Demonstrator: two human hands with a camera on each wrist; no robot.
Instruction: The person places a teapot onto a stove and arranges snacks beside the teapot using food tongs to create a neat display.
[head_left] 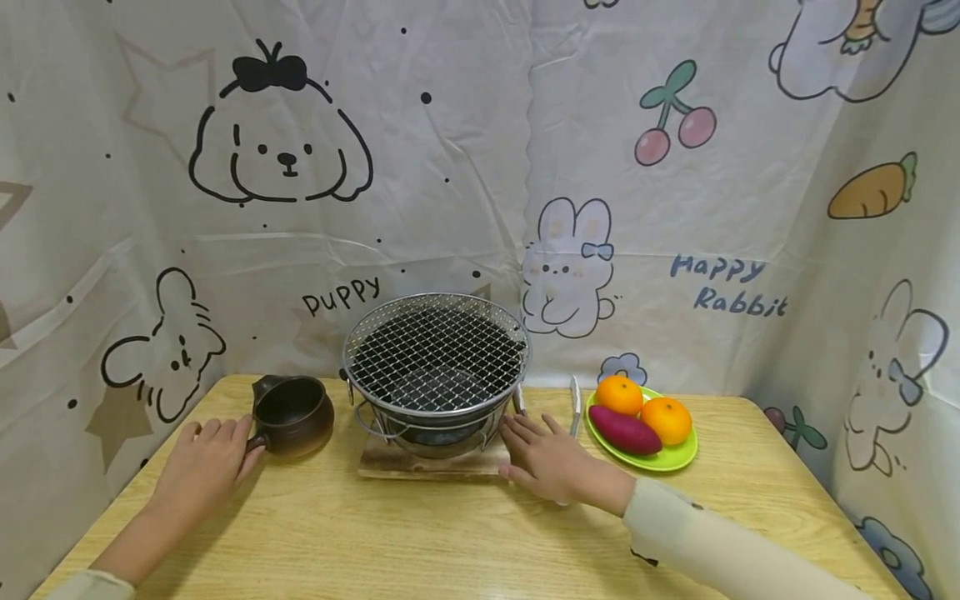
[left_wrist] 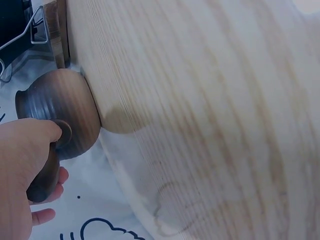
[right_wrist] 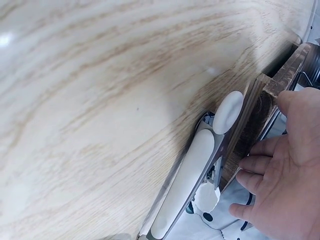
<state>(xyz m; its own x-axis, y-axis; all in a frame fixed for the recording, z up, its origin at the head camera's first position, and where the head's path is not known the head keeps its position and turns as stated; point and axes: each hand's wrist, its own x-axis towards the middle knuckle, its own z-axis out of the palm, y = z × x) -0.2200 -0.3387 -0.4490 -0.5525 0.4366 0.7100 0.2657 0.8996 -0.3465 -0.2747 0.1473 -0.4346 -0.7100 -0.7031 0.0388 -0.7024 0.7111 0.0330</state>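
On the table's left side, my left hand (head_left: 206, 458) grips the side handle of a small dark brown clay pot (head_left: 303, 433). In the left wrist view the thumb lies where the handle (left_wrist: 45, 175) joins the pot's round body. My right hand (head_left: 551, 458) has its fingers loosely extended beside a round grill with a wire mesh (head_left: 442, 358). Its thumb is right at the end of the wooden board (head_left: 420, 467) under the grill, as the right wrist view shows. White-handled metal tongs (right_wrist: 187, 180) lie by this hand, partly hidden behind it in the head view.
Right of the tongs, a green plate (head_left: 678, 458) bears two oranges (head_left: 667, 421) and a purple sweet potato (head_left: 624, 430). The wood-grain table (head_left: 420, 542) is enclosed by a printed cloth (head_left: 450, 167) at the back and sides.
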